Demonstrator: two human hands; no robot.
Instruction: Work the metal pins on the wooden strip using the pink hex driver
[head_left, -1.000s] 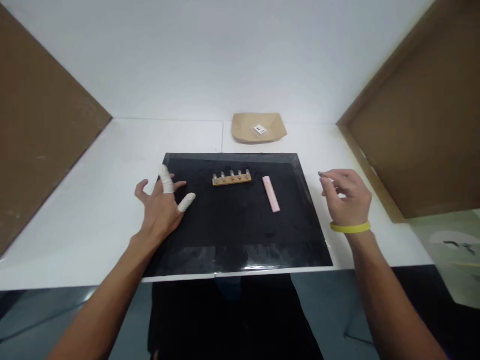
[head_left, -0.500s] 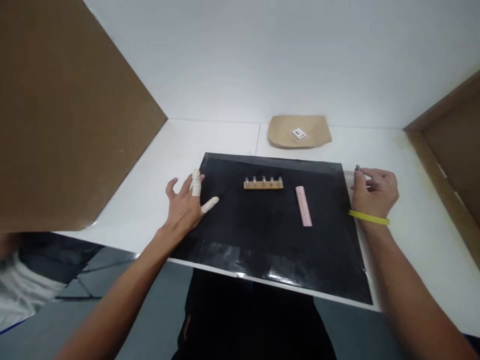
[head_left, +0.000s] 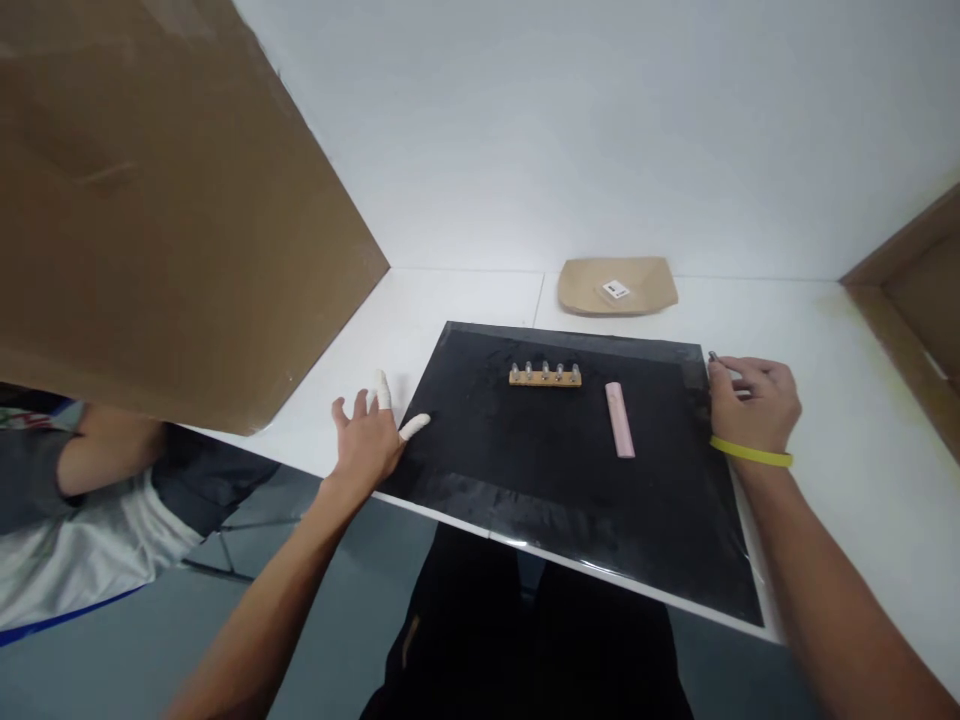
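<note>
My left hand rests at the left edge of the black mat, fingers spread and holding nothing. White covers sit on its thumb and one finger. At the mat's right edge, my right hand, with a yellow wristband, is closed in a pinch. A small dark metallic piece pokes out between thumb and forefinger; its full shape is hidden. On the mat lies a tan strip bearing several clear, rounded upright pieces. To its right is a flat pink bar, lying apart from both hands.
A brown paper tray holding a small labelled clear box stands behind the mat on the white table. A large brown panel rises at left, with a seated person's arm below it. Another brown panel borders the right.
My view has swung left, so the mat and its things sit farther right. My left hand has drawn back toward me and left along the mat's edge. The right keeps its pinch.
</note>
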